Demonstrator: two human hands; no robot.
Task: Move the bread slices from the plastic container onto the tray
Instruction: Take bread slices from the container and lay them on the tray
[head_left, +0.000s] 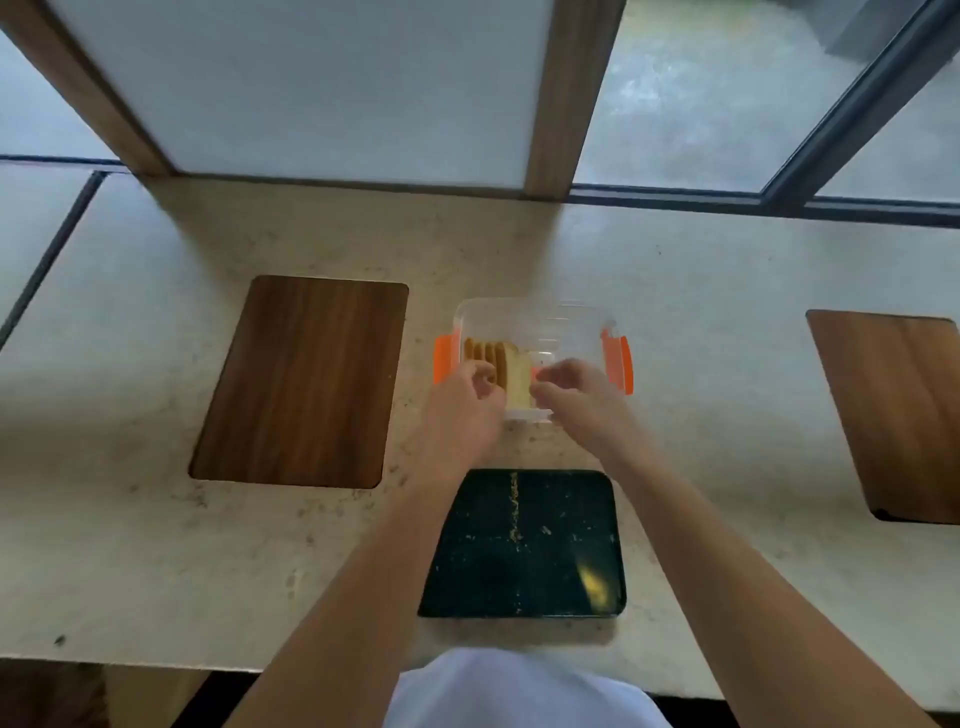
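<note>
A: Head view, the only one. Plastic container (535, 332) sits centre frame, clear walls, orange clips at its left and right ends. Bread slices (498, 366) stand on edge in its left half, packed face to face, so the row runs left to right and each slice's broad face looks sideways.

B: And the hands?

A: Both at the near rim. Left hand (467, 402) comes in from lower centre, fingers curled, knuckles over the crust edges of the row. Right hand (571, 392) comes from lower right, fingertips (540, 375) pointing left, touching or just beside the pale face of the rightmost slice.

B: Gripping it?

A: Cannot tell for either. Left looks loosely closed by the crusts; right is half-curled, thumb hidden. Motion blur covers the contact.

B: What does the next move turn on?

A: My reading: the outermost slice lies between the two hands, its exposed face toward the right hand, which is nearer. A pinch across its thickness, then a lift straight up past the rim.

B: Destination?

A: Tray (524, 545), dark, scattered with crumbs, lower centre, just below the container and between the forearms. No slices on it. Wooden boards (301, 382) at left and right edges are uninvolved.
</note>
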